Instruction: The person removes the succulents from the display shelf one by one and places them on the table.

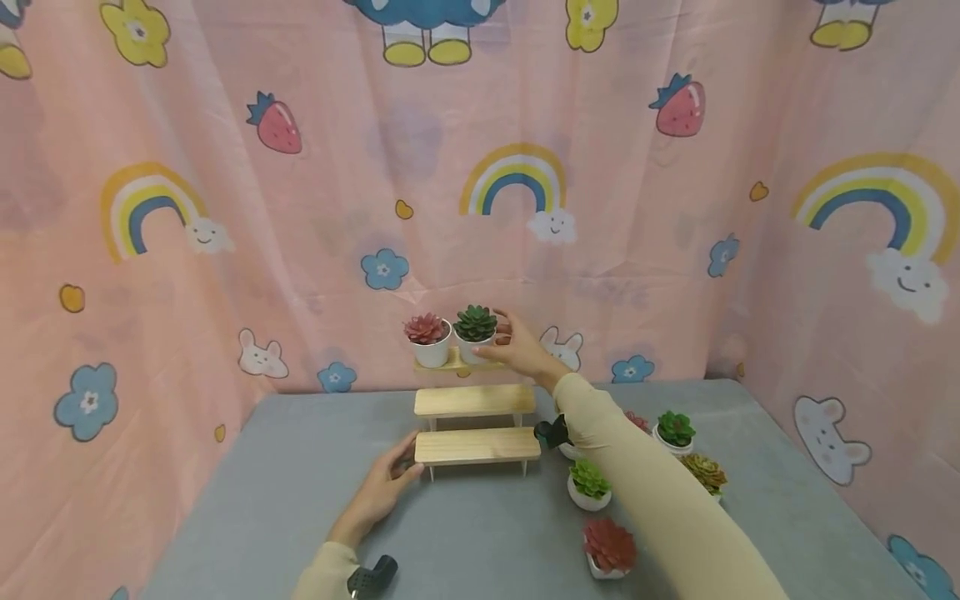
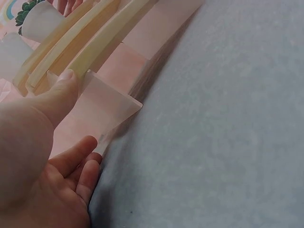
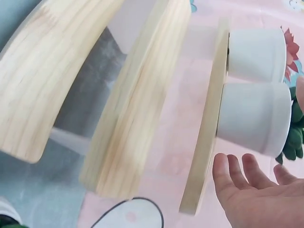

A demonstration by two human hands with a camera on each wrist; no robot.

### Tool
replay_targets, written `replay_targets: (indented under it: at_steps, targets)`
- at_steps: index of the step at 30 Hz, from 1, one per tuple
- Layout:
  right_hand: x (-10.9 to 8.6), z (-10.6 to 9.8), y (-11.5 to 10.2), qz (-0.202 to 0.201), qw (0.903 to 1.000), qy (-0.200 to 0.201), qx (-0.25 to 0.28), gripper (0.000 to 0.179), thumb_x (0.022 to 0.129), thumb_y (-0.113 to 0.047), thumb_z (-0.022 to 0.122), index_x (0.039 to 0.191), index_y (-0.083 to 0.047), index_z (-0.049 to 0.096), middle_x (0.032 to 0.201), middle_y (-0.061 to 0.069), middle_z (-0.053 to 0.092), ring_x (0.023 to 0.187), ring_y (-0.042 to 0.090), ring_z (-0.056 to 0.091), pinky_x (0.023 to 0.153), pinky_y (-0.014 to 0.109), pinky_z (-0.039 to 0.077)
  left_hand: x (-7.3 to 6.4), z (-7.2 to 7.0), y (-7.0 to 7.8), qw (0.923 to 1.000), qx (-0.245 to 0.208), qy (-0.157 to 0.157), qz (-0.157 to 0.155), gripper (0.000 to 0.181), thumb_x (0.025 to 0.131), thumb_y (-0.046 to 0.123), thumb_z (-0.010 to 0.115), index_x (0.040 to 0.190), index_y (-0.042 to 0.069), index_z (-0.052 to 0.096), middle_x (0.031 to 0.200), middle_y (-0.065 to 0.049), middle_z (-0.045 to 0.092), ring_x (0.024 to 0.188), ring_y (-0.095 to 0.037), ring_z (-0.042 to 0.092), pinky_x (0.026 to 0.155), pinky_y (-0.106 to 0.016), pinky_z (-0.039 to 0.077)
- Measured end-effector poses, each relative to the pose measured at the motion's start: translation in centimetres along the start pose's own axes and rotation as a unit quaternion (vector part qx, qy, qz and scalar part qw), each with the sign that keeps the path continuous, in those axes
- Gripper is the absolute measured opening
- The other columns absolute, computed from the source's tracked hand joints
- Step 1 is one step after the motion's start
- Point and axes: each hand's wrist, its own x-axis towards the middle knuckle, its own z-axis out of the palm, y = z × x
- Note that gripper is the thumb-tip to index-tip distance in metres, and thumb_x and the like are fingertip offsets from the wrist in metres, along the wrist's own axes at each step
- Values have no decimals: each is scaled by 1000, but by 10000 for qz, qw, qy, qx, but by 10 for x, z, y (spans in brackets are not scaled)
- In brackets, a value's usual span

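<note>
My right hand is at the top board of a tiered wooden stand, its fingers spread around a dark green succulent in a white pot. In the right wrist view, a gap shows between the fingertips and that pot. Beside it on the same board stands a pink succulent in another white pot. My left hand rests at the left end of the lowest board. Its thumb touches the board's end, with the other fingers loosely bent beside the translucent leg.
The middle board bears nothing. Right of the stand, several potted succulents stand on the grey table, among them a bright green one and a red one. My right sleeve partly hides others. A pink patterned curtain hangs behind.
</note>
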Motion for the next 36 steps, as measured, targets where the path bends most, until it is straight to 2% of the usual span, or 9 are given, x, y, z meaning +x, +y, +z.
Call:
replay_targets:
  at_steps: [5, 10, 20, 23, 28, 30, 36]
  targets:
    - [7, 7, -3, 109, 9999, 46, 119, 87, 95, -17, 71, 162, -9, 15, 147, 26, 47, 133, 39, 51, 107, 47, 49, -1, 1, 0, 10000, -13, 8, -38, 65, 100, 29, 64, 157, 13, 38, 152, -15, 52, 142, -39, 47, 113, -67, 33]
    - [10, 10, -8, 205, 9996, 189, 47, 83, 95, -15, 70, 160, -6, 20, 142, 28, 51, 128, 38, 55, 97, 42, 55, 1, 2, -1, 10000, -28, 18, -69, 64, 100, 28, 64, 157, 13, 38, 152, -14, 52, 141, -37, 47, 114, -67, 33]
    - [13, 11, -3, 224, 9984, 480, 205, 80, 92, -16, 74, 157, -3, 28, 143, 27, 50, 127, 37, 54, 105, 46, 51, -1, 0, 1, 9999, 23, 24, -98, 63, 100, 26, 63, 157, 15, 39, 151, -15, 53, 141, -38, 47, 113, -65, 34]
    - [9, 6, -2, 92, 9983, 559, 115, 80, 92, -17, 74, 157, -5, 28, 143, 25, 52, 126, 35, 55, 105, 44, 50, -1, 0, 3, 9999, 31, 24, -112, 63, 100, 27, 63, 157, 16, 39, 151, -14, 53, 141, -38, 47, 114, -65, 34]
    - [-6, -7, -9, -270, 9980, 575, 28, 82, 92, -19, 74, 158, -14, 26, 127, 21, 60, 114, 31, 59, 95, 39, 50, -3, 1, 7, 9999, -33, 59, -133, 63, 100, 26, 63, 157, 16, 39, 153, -13, 52, 142, -37, 46, 115, -63, 34]
    - [-14, -12, -12, -330, 9978, 572, -27, 83, 91, -19, 75, 158, -17, 26, 124, 20, 61, 112, 30, 60, 94, 40, 51, -3, 1, 7, 9999, -20, 51, -136, 63, 100, 26, 63, 157, 16, 39, 153, -13, 51, 143, -37, 46, 115, -64, 34]
    - [-36, -29, -9, -456, 9964, 583, -402, 86, 90, -20, 76, 160, -12, 26, 148, 24, 48, 134, 39, 51, 109, 54, 46, -3, 1, 6, 9999, -60, -5, -115, 64, 100, 27, 64, 157, 15, 38, 154, -14, 50, 143, -38, 46, 115, -65, 33]
